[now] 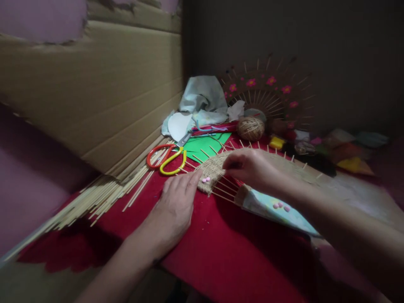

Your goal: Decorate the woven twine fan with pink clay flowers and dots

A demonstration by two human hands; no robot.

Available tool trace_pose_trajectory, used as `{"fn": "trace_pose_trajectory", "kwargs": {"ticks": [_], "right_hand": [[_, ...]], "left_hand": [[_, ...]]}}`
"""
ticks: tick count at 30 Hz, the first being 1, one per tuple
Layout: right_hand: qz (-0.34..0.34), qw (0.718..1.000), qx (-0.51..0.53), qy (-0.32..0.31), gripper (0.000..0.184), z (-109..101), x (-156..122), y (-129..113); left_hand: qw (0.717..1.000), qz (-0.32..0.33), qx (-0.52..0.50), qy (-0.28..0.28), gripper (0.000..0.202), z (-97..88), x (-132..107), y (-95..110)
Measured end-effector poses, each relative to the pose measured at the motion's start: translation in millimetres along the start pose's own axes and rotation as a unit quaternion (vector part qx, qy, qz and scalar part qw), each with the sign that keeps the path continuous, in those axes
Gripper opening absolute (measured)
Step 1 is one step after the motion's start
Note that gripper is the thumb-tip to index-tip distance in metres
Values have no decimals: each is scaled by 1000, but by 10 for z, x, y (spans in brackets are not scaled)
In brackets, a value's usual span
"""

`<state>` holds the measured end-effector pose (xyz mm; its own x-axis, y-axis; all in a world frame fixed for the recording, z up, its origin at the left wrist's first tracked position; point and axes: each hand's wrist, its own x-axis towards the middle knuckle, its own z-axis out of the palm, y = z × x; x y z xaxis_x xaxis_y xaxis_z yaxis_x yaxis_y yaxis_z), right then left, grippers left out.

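Left hand (176, 198) flat, open, fingertips at the woven fan's (214, 170) edge — right hand (249, 167) pinches its weave; scissors (167, 159) nearby.

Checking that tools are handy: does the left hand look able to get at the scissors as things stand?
Probably yes. The left hand rests open on the red cloth, holding nothing, and the scissors lie just beyond its fingertips, with nothing standing between them.

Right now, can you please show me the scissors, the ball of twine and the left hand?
scissors (179, 148), head view, on the joint between handles and blades.
ball of twine (251, 128), head view, on the middle of the ball.
left hand (178, 198), head view, on the back of the hand.
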<state>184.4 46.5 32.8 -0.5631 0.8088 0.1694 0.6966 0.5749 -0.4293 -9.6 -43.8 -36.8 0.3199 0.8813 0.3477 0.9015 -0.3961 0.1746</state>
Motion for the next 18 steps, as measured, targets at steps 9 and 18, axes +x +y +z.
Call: {"fn": "trace_pose_trajectory", "kwargs": {"ticks": [9, 18], "right_hand": [[-67, 996, -15, -48, 11, 337, 277, -115], [-168, 984, -35, -55, 22, 355, 187, -46]], "left_hand": [[1000, -16, 1, -21, 61, -3, -11, 4], [1000, -18, -6, -24, 57, -56, -3, 28]]}}
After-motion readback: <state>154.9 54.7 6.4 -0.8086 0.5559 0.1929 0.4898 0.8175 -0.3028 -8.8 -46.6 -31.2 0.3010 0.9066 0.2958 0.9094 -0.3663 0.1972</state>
